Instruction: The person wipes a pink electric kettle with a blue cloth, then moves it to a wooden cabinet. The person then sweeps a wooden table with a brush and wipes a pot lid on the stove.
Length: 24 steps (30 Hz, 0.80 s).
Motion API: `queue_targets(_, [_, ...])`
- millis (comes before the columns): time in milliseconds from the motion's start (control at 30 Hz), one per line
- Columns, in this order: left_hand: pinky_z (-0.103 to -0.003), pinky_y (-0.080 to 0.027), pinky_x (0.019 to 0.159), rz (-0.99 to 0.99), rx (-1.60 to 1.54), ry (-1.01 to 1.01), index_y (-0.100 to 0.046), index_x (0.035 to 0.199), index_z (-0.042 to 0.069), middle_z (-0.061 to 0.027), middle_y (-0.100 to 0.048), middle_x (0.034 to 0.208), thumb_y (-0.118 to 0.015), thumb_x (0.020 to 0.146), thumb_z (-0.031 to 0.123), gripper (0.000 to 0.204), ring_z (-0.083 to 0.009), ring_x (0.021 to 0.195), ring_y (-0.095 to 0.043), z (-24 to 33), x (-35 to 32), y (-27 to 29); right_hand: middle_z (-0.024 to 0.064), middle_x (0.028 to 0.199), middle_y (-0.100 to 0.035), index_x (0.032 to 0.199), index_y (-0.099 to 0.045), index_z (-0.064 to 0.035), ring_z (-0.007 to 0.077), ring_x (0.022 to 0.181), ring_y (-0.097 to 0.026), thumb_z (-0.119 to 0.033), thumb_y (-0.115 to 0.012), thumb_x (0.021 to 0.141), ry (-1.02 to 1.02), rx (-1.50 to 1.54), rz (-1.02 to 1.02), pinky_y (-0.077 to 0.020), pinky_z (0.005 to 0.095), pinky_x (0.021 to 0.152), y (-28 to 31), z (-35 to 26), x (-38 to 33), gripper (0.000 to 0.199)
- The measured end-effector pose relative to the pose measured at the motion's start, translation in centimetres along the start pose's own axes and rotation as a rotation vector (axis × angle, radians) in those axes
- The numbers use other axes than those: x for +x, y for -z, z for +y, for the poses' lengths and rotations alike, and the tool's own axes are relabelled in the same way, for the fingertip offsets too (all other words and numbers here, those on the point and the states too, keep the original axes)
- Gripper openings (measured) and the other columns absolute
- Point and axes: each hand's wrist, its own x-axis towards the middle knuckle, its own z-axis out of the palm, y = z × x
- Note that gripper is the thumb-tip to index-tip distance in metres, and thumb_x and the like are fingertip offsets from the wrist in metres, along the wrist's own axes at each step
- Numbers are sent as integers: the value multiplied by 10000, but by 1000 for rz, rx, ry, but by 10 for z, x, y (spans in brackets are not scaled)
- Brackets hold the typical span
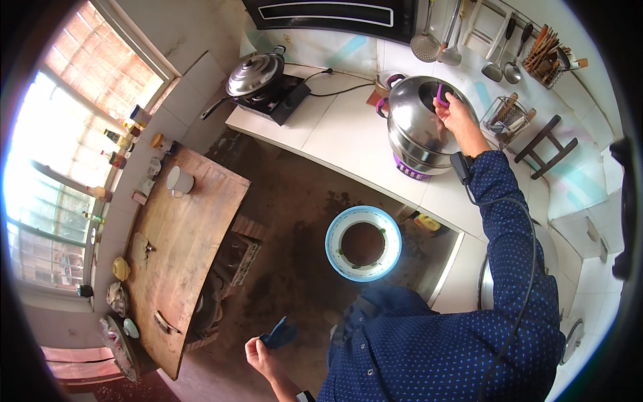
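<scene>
At the upper right of the frame, on the white tiled bench (348, 134):

- Item one: a large steel pot (420, 144) with a domed steel lid (418, 114), standing on a purple base. Your right hand (455, 114) is stretched out to it and closed on the purple knob (441, 96) at the lid's crown. The lid sits level on the pot; it is round, so it has no long axis to reckon with. The knob lies straight ahead of your right arm, at the far end of its reach. This is the nearer hand by a wide margin.
- Item two: your left hand (260, 354), at the lower middle of the frame, well apart from the pot and down by your side. It is clenched on a dark blue cloth (280, 333). From this hand the pot lies up and to the right, across the floor.
- Item three: a black cooktop (274, 97) at the upper middle, bearing a lidded pan (254, 75).
- Item four: a blue-and-white basin (364, 242) on the dark floor, between your two hands.
- Item five: a wooden table (181, 254) at left, carrying a white mug (179, 181).
- Item six: ladles and a skimmer (426, 45) hung on the wall above the pot.
</scene>
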Motion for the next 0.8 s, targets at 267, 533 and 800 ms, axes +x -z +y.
queue_targets(267, [-204, -489, 713, 23, 52, -7, -660, 1047, 61, 13, -656, 895, -634, 1048, 70, 28, -66, 779, -599, 3, -3, 1, 195, 927, -771, 1062, -654, 32, 264, 694, -758, -223, -709, 1045, 123, -4, 87, -619, 339, 558, -3, 8, 1, 261])
queue_targets(533, [-216, -512, 721, 69, 11, 13, -661, 1052, 58, -11, -679, 893, -620, 1043, 57, 41, -79, 773, -620, -6, -19, 21, 193, 930, -776, 1079, -675, 41, 261, 692, -755, -225, -715, 1043, 169, 19, 76, -614, 340, 562, -4, 21, -1, 271])
queue_targets(800, [-196, -494, 734, 39, -15, 43, -666, 1018, 51, 11, -668, 906, -640, 1037, 53, 32, -59, 789, -594, -12, -20, 24, 201, 958, -784, 1088, -663, 36, 271, 715, -763, -254, -713, 1044, 146, 71, 1, -613, 336, 568, 10, 28, 24, 297])
